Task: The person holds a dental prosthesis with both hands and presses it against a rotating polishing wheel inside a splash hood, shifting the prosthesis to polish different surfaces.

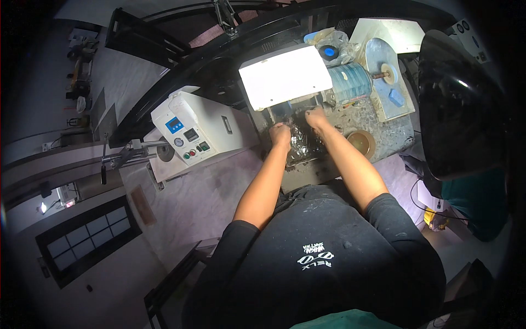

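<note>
Both my arms reach forward over a dark, wet, shiny basin (304, 143) at the front of a bench. My left hand (280, 136) is closed, knuckles up, near the basin's left side. My right hand (316, 119) is a little farther off on the right side, its fingers curled in too. Whatever the fingers hold, if anything, is hidden from this view. Just beyond both hands hangs a bright white panel (285, 77), like a hood or splash guard. A brown round bowl (361, 143) with murky liquid stands to the right of my right hand.
Left of the bench stands a white control box (203, 129) with a gauge and buttons. A bluish clear plastic bottle (350, 83) lies right of the panel, beside a pale wheel on a spindle (389, 74) and a blue block (396, 97). A large dark shape (460, 109) fills the right.
</note>
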Action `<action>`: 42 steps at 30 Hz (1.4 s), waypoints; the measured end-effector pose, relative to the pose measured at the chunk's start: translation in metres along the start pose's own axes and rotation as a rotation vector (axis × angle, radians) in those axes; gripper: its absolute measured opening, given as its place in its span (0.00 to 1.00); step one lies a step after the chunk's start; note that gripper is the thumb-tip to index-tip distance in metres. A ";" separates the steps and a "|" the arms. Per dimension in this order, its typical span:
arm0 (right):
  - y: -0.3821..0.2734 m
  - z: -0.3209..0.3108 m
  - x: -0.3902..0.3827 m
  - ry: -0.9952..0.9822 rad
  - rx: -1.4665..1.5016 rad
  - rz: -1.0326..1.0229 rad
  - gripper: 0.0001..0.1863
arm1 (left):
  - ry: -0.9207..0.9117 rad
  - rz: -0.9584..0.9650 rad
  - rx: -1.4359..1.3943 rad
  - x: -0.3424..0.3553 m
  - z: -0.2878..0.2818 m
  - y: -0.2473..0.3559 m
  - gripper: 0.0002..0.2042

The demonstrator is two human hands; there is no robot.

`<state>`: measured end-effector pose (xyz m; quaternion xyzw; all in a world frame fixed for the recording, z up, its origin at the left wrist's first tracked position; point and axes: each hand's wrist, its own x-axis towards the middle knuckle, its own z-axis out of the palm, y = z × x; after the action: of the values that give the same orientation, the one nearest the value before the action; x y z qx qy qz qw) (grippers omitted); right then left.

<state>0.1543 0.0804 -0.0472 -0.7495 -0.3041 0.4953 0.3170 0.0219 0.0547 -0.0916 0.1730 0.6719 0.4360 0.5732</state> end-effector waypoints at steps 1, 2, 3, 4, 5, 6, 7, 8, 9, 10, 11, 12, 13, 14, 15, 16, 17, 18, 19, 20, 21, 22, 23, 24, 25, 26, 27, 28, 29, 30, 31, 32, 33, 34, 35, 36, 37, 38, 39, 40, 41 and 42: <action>0.013 -0.006 0.006 -0.059 -0.017 -0.077 0.14 | -0.065 0.030 0.165 -0.006 0.003 0.000 0.07; 0.016 -0.008 0.006 -0.059 -0.016 -0.078 0.14 | -0.066 0.032 0.166 -0.011 0.001 -0.001 0.07; 0.023 -0.010 0.003 -0.070 -0.039 -0.108 0.13 | -0.057 0.324 0.344 -0.017 -0.002 -0.002 0.07; 0.028 -0.013 -0.002 -0.081 -0.062 -0.135 0.13 | -0.048 0.614 0.522 -0.024 -0.005 -0.003 0.06; 0.026 -0.018 -0.010 -0.214 0.007 -0.120 0.13 | -0.108 0.604 0.549 -0.033 -0.008 0.002 0.07; 0.025 -0.025 -0.019 -0.214 0.008 -0.116 0.13 | -0.109 0.602 0.552 -0.040 -0.009 0.004 0.07; 0.016 -0.032 -0.032 -0.250 0.017 -0.135 0.13 | -0.126 0.653 0.609 -0.044 -0.011 0.005 0.07; 0.011 -0.036 -0.039 -0.286 0.025 -0.154 0.13 | -0.145 0.703 0.666 -0.047 -0.012 0.006 0.08; 0.018 -0.037 -0.035 -0.287 0.025 -0.155 0.13 | -0.143 0.704 0.666 -0.050 -0.013 0.007 0.08; 0.020 -0.041 -0.034 -0.278 -0.108 -0.253 0.12 | -0.199 0.712 0.647 -0.053 -0.012 0.007 0.08; 0.023 -0.046 -0.033 -0.268 -0.244 -0.349 0.11 | -0.255 0.720 0.627 -0.057 -0.011 0.007 0.08; 0.028 -0.056 -0.035 -0.265 -0.247 -0.348 0.11 | -0.258 0.719 0.623 -0.060 -0.009 0.006 0.08; 0.007 -0.067 -0.054 -0.196 -0.349 -0.358 0.10 | -0.269 0.678 0.652 -0.063 -0.014 0.010 0.08; -0.004 -0.080 -0.066 -0.108 -0.451 -0.361 0.09 | -0.299 0.637 0.677 -0.065 -0.013 0.010 0.07; 0.016 -0.090 -0.050 -0.060 -0.431 -0.401 0.09 | -0.300 0.639 0.670 -0.067 -0.012 0.010 0.07; -0.005 -0.104 -0.068 0.031 -0.629 -0.409 0.10 | -0.250 0.662 0.713 -0.065 -0.015 0.006 0.08; 0.006 -0.108 -0.061 0.056 -0.689 -0.442 0.11 | -0.199 0.684 0.755 -0.064 -0.018 0.003 0.08; 0.018 -0.114 -0.054 0.080 -0.749 -0.475 0.12 | -0.192 0.683 0.750 -0.062 -0.024 -0.003 0.08; 0.018 -0.117 -0.053 0.078 -0.752 -0.482 0.12 | -0.134 0.713 0.809 -0.060 -0.028 -0.007 0.08; 0.018 -0.119 -0.053 0.054 -0.830 -0.454 0.13 | -0.073 0.740 0.868 -0.058 -0.033 -0.012 0.08; 0.018 -0.119 -0.053 0.028 -0.908 -0.427 0.14 | -0.073 0.718 0.856 -0.058 -0.037 -0.018 0.09; 0.018 -0.117 -0.052 0.023 -0.911 -0.433 0.14 | -0.065 0.717 0.854 -0.059 -0.038 -0.021 0.09; 0.018 -0.111 -0.051 -0.005 -0.832 -0.545 0.15 | -0.060 0.706 0.852 -0.060 -0.039 -0.024 0.10; 0.019 -0.104 -0.050 -0.035 -0.748 -0.655 0.16 | -0.054 0.695 0.853 -0.061 -0.042 -0.026 0.10; 0.004 -0.092 -0.059 -0.121 -0.748 -0.664 0.19 | -0.035 0.688 0.855 -0.066 -0.045 -0.023 0.10; 0.005 -0.082 -0.055 -0.157 -0.749 -0.758 0.23 | -0.061 0.645 0.840 -0.078 -0.041 -0.013 0.10; 0.003 -0.071 -0.050 -0.229 -0.788 -0.763 0.28 | -0.083 0.603 0.826 -0.088 -0.038 -0.005 0.11; -0.002 -0.050 -0.048 -0.326 -0.823 -0.776 0.34 | -0.045 0.602 0.835 -0.092 -0.047 -0.002 0.11; 0.003 -0.037 -0.037 -0.336 -0.813 -0.792 0.34 | -0.014 0.610 0.841 -0.094 -0.046 -0.005 0.11; 0.006 -0.023 -0.028 -0.353 -0.904 -0.768 0.40 | 0.020 0.621 0.850 -0.096 -0.044 -0.005 0.12; 0.004 -0.011 -0.019 -0.366 -0.988 -0.749 0.46 | 0.011 0.601 0.759 -0.092 -0.045 -0.013 0.12; -0.002 -0.005 -0.011 -0.483 -1.030 -0.626 0.51 | 0.038 0.655 0.820 -0.094 -0.046 -0.015 0.12; -0.002 0.002 -0.009 -0.484 -1.047 -0.619 0.51 | 0.043 0.623 0.808 -0.092 -0.050 -0.020 0.12; 0.005 0.010 -0.009 -0.479 -1.064 -0.611 0.51 | 0.057 0.639 0.776 -0.094 -0.050 -0.023 0.12; 0.011 0.017 -0.010 -0.467 -1.053 -0.632 0.50 | 0.035 0.642 0.733 -0.097 -0.050 -0.023 0.11; 0.018 0.024 -0.012 -0.456 -1.042 -0.654 0.49 | 0.043 0.607 0.759 -0.107 -0.049 -0.017 0.11; 0.025 0.032 -0.014 -0.473 -1.026 -0.709 0.48 | 0.056 0.630 0.705 -0.104 -0.054 -0.023 0.10; 0.036 0.033 -0.014 -0.486 -1.015 -0.749 0.47 | 0.066 0.715 0.754 -0.108 -0.055 -0.021 0.09; 0.039 0.034 -0.017 -0.505 -1.063 -0.789 0.47 | 0.057 0.736 0.786 -0.108 -0.058 -0.023 0.08; 0.044 0.032 -0.019 -0.523 -1.117 -0.821 0.47 | 0.067 0.723 0.808 -0.112 -0.056 -0.022 0.07; 0.046 0.032 -0.022 -0.521 -1.106 -0.838 0.47 | 0.074 0.748 0.752 -0.113 -0.060 -0.021 0.07; 0.044 0.033 -0.025 -0.513 -1.098 -0.850 0.47 | 0.091 0.748 0.792 -0.116 -0.060 -0.020 0.07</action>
<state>0.1217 0.0403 -0.0777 -0.4783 -0.8367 0.2660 -0.0202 0.0044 -0.0645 -0.0377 0.5837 0.7014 0.3309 0.2404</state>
